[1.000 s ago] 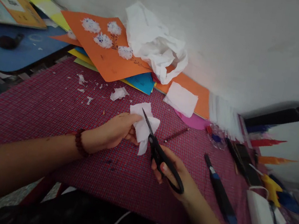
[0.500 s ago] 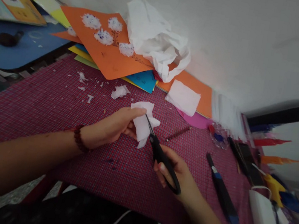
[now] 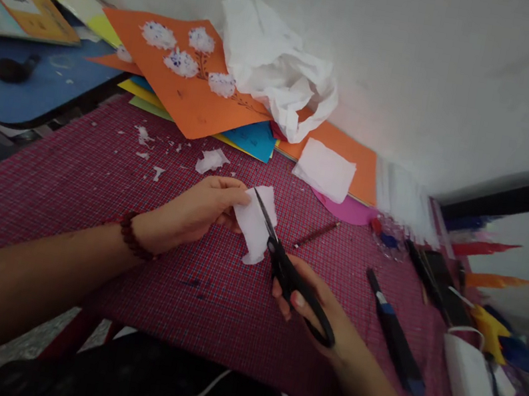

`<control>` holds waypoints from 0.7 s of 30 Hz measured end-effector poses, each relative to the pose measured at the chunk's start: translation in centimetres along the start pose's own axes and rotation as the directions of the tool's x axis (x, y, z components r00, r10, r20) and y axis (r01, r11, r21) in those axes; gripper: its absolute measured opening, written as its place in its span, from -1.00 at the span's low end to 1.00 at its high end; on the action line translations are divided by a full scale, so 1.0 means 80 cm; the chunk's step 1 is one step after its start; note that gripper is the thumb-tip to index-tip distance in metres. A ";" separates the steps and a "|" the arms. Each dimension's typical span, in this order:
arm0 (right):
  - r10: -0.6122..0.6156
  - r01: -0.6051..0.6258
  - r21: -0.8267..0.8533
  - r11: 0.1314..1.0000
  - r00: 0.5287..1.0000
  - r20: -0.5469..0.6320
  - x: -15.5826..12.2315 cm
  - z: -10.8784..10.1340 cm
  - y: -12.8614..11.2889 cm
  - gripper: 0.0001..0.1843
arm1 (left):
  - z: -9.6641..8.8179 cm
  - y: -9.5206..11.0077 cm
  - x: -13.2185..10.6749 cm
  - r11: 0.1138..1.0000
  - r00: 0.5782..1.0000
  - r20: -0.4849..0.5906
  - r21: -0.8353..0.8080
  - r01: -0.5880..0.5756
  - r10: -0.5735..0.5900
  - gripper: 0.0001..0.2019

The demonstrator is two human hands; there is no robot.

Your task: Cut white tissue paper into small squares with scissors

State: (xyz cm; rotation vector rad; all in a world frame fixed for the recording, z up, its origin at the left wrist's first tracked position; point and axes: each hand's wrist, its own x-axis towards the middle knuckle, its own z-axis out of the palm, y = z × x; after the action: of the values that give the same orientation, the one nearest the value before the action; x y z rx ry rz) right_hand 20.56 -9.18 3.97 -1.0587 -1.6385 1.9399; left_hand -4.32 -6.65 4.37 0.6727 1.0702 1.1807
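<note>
My left hand pinches a small piece of white tissue paper by its left edge, above the checked tablecloth. In my right hand are black-handled scissors, with fingers and thumb through the handles. The scissor blades lie across the tissue, their tips near its top edge. A torn scrap of tissue rests just beyond my left hand. To the right of the tissue lies a dark pencil.
An orange sheet with tufted white flowers sits at the back beside a crumpled white bag. A folded tissue stack lies nearer. On the right are a dark blue-banded tool and a white box-like object.
The tissue now lies flatter and the fold at its right side no longer shows. The scissors have shifted slightly right and down, and my left hand has moved a little left.
</note>
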 end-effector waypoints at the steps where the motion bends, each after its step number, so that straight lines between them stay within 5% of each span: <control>1: 0.001 -0.001 0.001 1.000 1.000 -0.001 0.000 0.000 0.000 -0.37 | 0.001 0.000 -0.001 1.000 1.000 0.003 0.011 0.012 -0.012 -0.87; 21: 0.014 -0.016 0.050 0.999 1.000 0.025 0.011 -0.008 0.011 -0.42 | 0.003 0.001 -0.003 0.992 0.998 0.030 0.114 0.046 -0.049 -0.83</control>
State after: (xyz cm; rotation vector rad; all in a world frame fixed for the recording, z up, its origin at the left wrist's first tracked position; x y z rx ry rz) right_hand 20.61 -8.36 2.81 -1.0350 -1.5909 2.0000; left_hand -4.15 -6.87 4.60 0.7483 1.1263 1.0708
